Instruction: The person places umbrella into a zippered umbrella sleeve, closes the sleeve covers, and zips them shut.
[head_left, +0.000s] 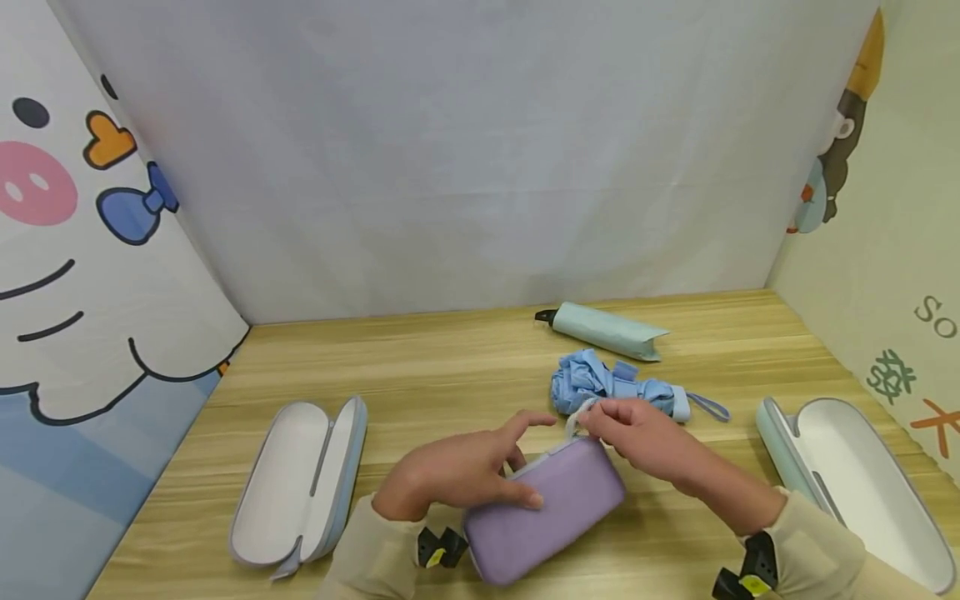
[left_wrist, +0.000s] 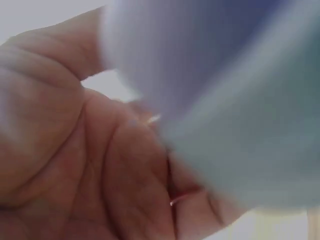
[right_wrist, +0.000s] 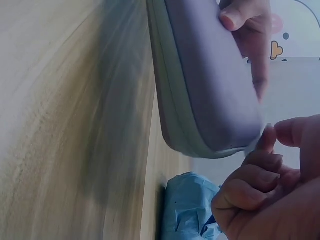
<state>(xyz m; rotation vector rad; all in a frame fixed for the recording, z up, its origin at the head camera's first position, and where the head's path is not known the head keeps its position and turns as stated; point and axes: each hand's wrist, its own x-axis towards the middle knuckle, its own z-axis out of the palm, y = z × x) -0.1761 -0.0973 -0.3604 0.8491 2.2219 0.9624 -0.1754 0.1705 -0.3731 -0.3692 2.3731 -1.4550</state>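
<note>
A lilac zippered hard case [head_left: 547,512] is held just above the wooden table, its pale zip band showing in the right wrist view. My left hand [head_left: 468,467] grips it, thumb on the lilac lid and fingers along its far side. My right hand [head_left: 645,437] pinches a short whitish strap [head_left: 576,419] at the case's far corner. Just behind that hand lies a loosely bunched blue folding umbrella [head_left: 592,382] with a wrist loop. In the left wrist view the case [left_wrist: 200,55] is blurred and covers part of the left palm.
An open hard case [head_left: 262,483] with a white inside lies at the left. Another open case [head_left: 862,467], pale green outside, lies at the right. A light green umbrella in a sleeve [head_left: 607,329] is at the back, before a white cloth wall [head_left: 465,167].
</note>
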